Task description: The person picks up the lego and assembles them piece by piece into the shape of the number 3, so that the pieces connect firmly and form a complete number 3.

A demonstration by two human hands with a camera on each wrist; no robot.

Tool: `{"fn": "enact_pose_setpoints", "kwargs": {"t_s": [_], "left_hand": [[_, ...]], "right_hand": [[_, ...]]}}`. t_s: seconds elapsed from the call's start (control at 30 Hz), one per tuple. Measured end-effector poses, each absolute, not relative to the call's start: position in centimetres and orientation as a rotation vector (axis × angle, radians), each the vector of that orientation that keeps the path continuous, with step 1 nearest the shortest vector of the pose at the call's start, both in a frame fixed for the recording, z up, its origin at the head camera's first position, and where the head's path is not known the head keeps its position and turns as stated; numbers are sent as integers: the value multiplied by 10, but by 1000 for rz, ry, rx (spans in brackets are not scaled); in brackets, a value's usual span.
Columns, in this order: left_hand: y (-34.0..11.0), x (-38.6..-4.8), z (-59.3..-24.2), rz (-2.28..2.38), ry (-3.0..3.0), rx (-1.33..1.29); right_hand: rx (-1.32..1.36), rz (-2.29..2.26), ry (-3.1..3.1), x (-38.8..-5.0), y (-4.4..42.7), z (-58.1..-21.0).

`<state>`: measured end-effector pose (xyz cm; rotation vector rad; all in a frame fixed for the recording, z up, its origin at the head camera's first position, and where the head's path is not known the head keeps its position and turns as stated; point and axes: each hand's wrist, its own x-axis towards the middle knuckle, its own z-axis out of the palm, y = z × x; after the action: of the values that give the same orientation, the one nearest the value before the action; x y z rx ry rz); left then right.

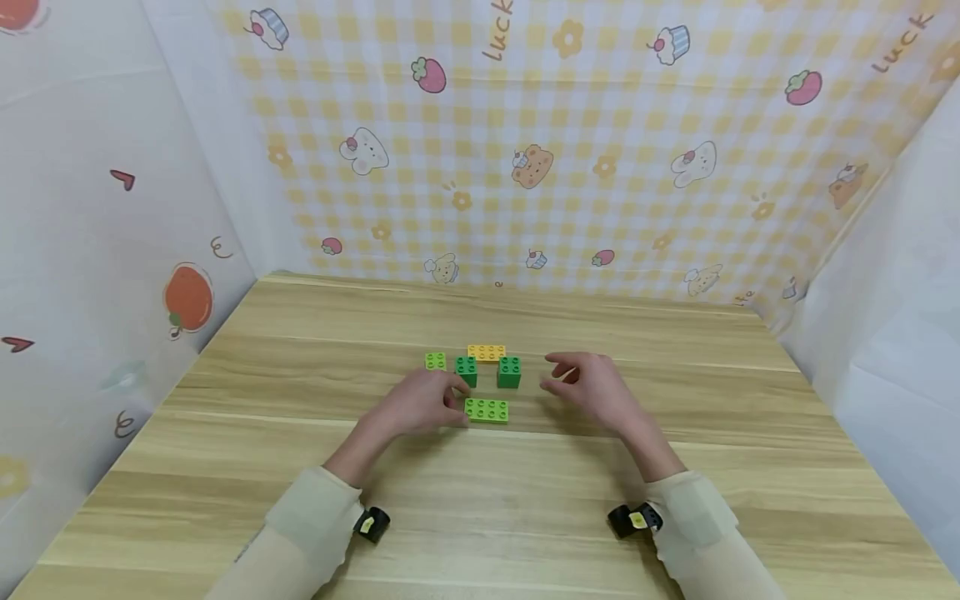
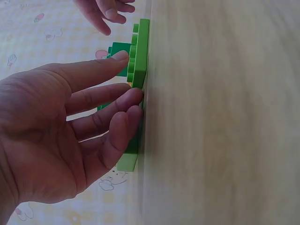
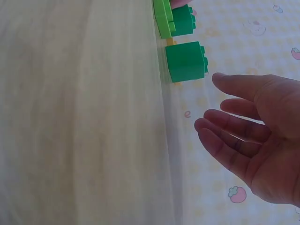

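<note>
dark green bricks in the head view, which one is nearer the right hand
The four-stud dark green brick on the right, standing between its twin and the right hand; the twin is close to the left hand.

Upper centre, right wrist view: we see 1 light-green oblong plastic brick [image 3: 162, 19] cropped, 1 yellow oblong plastic brick [image 3: 170, 41] mostly hidden.

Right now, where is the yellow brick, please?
In the head view, the yellow brick lies behind the gap between the dark green blocks, right of the small lime brick.
</note>
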<state>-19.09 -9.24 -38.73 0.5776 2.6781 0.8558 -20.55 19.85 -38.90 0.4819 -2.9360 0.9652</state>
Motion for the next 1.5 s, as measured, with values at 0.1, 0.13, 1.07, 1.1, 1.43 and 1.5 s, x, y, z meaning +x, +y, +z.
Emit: {"fn": "enact_pose_setpoints", "kwargs": {"t_s": [0.1,0.13,1.07,1.1,1.43,1.5], "left_hand": [[-91,-191,-390,905,2644,539],[-91,-192,-390,925,2630,530],[-99,-201,-413,1311,2369,401],[-100,-201,-413,1307,2378,411],[-101,-201,-419,1320,2417,449],[-101,-201,-420,1331,2412,450]], "right_hand": [[475,1030,-2946,-205,197,-390],[474,1049,-2949,-205,197,-390],[412,1289,-2994,-213,188,-389],[414,1301,-2992,-214,188,-388],[420,1410,-3007,-224,181,-394],[432,1421,-3006,-226,181,-397]]}}
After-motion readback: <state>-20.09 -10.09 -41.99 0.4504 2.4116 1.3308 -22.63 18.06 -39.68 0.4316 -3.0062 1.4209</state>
